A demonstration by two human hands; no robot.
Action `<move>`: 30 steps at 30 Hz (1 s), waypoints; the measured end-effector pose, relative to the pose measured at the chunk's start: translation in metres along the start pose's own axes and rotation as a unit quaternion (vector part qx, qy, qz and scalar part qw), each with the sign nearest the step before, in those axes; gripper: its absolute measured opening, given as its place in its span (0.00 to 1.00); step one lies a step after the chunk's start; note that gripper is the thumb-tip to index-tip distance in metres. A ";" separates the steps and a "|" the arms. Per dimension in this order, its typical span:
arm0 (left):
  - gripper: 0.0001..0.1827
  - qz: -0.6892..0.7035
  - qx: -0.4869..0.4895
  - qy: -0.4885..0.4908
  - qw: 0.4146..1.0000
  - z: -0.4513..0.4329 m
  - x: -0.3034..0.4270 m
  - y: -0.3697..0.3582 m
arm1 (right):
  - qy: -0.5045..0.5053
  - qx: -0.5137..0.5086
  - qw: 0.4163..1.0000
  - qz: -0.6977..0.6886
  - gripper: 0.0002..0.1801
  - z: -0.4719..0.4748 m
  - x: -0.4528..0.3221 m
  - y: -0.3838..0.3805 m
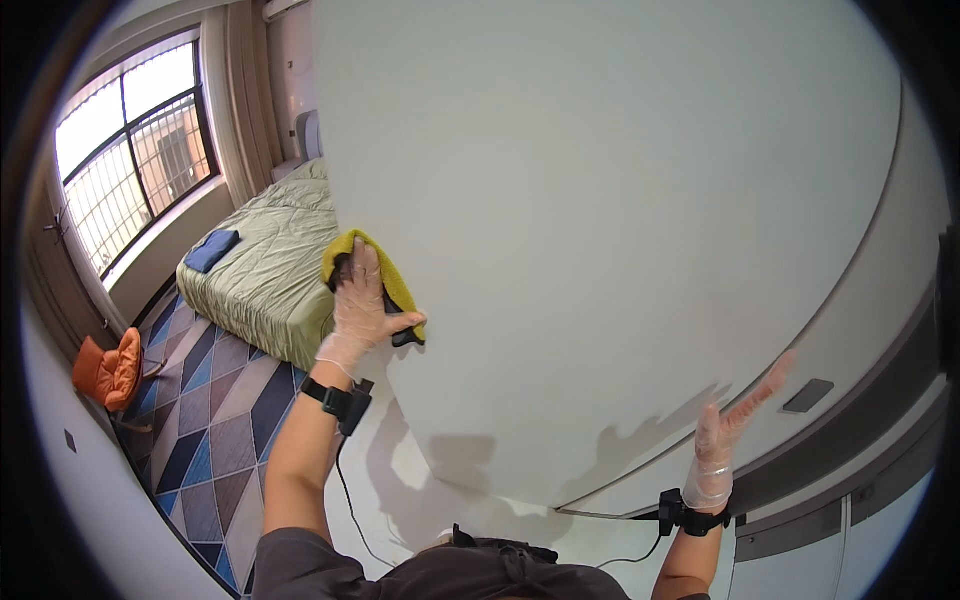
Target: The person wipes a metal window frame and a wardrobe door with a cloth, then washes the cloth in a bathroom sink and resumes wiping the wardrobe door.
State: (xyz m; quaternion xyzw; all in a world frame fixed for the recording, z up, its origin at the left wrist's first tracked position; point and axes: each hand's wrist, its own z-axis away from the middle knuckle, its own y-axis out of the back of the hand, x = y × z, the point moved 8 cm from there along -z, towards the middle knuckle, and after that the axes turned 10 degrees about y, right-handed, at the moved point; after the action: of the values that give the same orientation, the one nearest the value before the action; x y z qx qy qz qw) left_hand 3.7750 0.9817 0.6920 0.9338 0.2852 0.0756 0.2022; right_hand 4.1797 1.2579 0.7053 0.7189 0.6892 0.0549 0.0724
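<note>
A yellow and dark grey cloth (397, 289) lies pressed against the left edge of a large pale panel (600, 225). My left hand (361, 300), in a clear plastic glove, is spread over the cloth, its thumb across the cloth's lower part. At the lower right, my right hand (739, 420), gloved the same way, is raised with its fingers apart and holds nothing. It is by the panel's lower right edge; whether it touches the surface, I cannot tell. Each wrist wears a black strap with a small device and a cable.
Left of the panel stands a bed with a green cover (262, 247) and a folded blue cloth (212, 251) on it. An orange chair (112, 371) is on the patterned floor (225, 442), below a barred window (139, 142). A dark grey plate (808, 396) sits on the right wall.
</note>
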 end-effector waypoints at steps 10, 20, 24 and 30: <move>0.68 -0.077 0.045 -0.257 0.962 -0.189 0.162 0.070 | -0.122 -0.049 0.991 -0.004 0.70 0.043 0.040 0.053; 0.57 -0.041 0.042 -0.302 0.951 -0.223 0.359 0.070 | -0.094 -0.059 0.992 -0.061 0.73 0.057 0.045 0.047; 0.48 -0.023 -0.088 -0.317 0.944 -0.189 0.400 0.009 | -0.134 -0.058 0.987 -0.069 0.70 0.064 0.047 0.051; 0.36 0.098 -0.179 -0.394 0.896 -0.072 0.426 -0.052 | -0.184 -0.065 0.978 -0.073 0.68 0.074 0.047 0.055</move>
State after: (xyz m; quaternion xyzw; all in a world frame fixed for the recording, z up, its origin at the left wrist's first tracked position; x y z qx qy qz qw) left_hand 4.0824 1.2850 0.7465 0.8584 0.0709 -0.2290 0.4536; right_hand 4.2487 1.3005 0.6413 0.6584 0.7094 -0.0389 0.2484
